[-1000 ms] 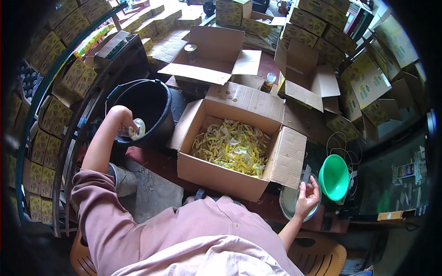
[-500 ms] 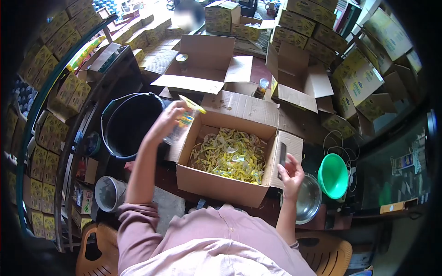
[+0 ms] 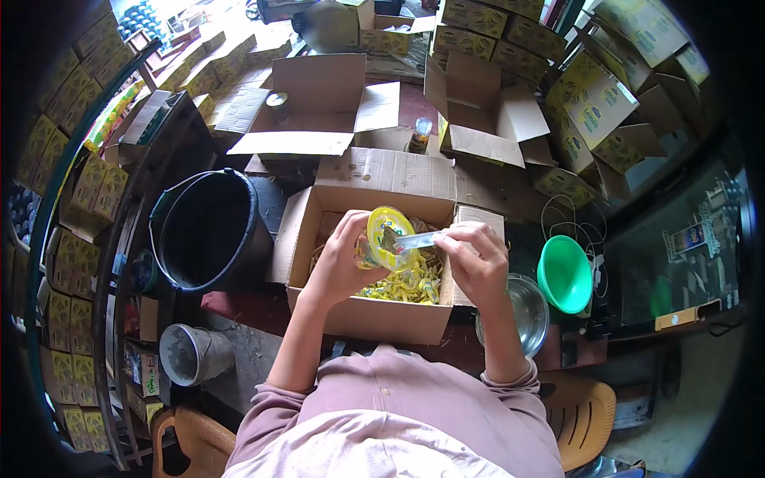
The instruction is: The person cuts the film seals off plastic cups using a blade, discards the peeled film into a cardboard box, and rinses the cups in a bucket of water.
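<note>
Surface (image 3: 255,312), dark red, bears an open cardboard box (image 3: 370,323); stacked yellow cartons (image 3: 590,99) stand across the room. Over the box, the left hand (image 3: 339,267) has its grip curled around a clear jar (image 3: 363,256), axis tilted, yellow lid (image 3: 386,218) facing the camera. The right hand's (image 3: 476,259) grip is pinched on a flat blade (image 3: 417,240), lying crosswise, tip leftward at the lid.

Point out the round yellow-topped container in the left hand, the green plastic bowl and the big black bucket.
Round yellow-topped container (image 3: 386,219): head view, on its top.
Green plastic bowl (image 3: 565,273): head view, inner wall.
Big black bucket (image 3: 262,239): head view, outer wall.
</note>
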`<state>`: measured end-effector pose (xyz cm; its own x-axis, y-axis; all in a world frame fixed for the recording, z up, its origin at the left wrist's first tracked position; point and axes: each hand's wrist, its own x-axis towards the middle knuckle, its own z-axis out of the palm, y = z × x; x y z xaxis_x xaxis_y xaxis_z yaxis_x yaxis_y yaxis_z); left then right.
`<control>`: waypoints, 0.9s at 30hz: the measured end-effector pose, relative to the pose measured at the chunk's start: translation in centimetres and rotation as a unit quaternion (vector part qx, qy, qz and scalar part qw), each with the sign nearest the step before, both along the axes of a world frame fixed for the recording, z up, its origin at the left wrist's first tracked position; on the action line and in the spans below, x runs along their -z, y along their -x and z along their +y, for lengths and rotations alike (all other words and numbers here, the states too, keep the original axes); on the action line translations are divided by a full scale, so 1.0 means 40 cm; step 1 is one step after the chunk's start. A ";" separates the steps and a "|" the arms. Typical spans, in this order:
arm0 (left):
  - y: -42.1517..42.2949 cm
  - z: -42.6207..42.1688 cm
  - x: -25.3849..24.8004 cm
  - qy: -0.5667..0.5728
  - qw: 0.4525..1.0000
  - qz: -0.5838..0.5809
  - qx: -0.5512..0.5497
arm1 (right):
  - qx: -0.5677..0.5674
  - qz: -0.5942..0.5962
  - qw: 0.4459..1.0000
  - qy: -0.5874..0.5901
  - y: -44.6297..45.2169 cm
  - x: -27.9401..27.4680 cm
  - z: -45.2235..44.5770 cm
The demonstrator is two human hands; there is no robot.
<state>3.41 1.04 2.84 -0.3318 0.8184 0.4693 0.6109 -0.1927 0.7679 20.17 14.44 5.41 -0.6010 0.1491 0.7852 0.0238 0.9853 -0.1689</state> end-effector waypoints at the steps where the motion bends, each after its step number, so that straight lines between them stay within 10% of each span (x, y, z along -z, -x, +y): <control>1: -0.004 -0.007 -0.006 -0.005 1.000 0.015 -0.016 | -0.003 -0.003 1.000 -0.005 0.002 0.001 -0.002; 27: -0.015 -0.044 -0.050 -0.014 0.993 0.108 -0.035 | -0.036 -0.049 0.995 -0.083 0.022 -0.007 -0.014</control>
<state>4.02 -0.70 4.82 -0.2763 0.7822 0.5585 0.7739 -0.1635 0.6119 19.29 13.87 5.71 -0.6797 -0.0238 0.7331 -0.0393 0.9992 -0.0040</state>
